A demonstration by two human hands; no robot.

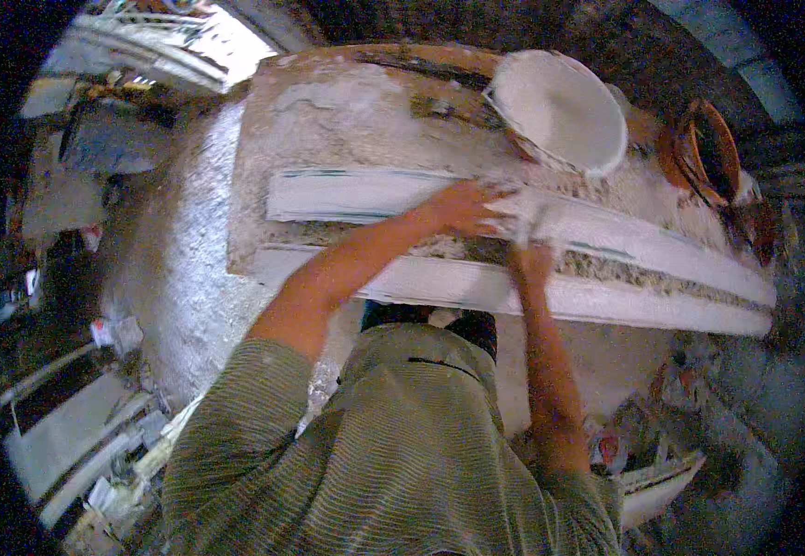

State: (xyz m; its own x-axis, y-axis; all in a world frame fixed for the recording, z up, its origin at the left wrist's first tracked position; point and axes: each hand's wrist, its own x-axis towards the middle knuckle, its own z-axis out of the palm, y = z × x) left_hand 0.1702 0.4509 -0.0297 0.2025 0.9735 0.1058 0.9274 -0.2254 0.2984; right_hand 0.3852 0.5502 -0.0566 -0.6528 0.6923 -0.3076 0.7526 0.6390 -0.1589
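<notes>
Two long white plaster-like strips lie across the worktable, the far strip (356, 193) and the near strip (449, 281), with a dark, crumb-strewn gap between them. My left hand (465, 208) reaches across the far strip, fingers stretched out and apart, touching or just above its surface. Beside it my right hand (532, 259) is over the gap and the near strip. Its fingers are whitish and smeared by motion, so whether they hold anything cannot be made out. A wide white tub (565, 111) with pale contents stands beyond the far strip.
The worktable (328, 111) is coated with pale residue. An orange-brown bucket (717, 153) sits at its far right. Cluttered boards and scraps (97, 445) lie at the lower left. More debris and a pale board (657, 491) are at the lower right.
</notes>
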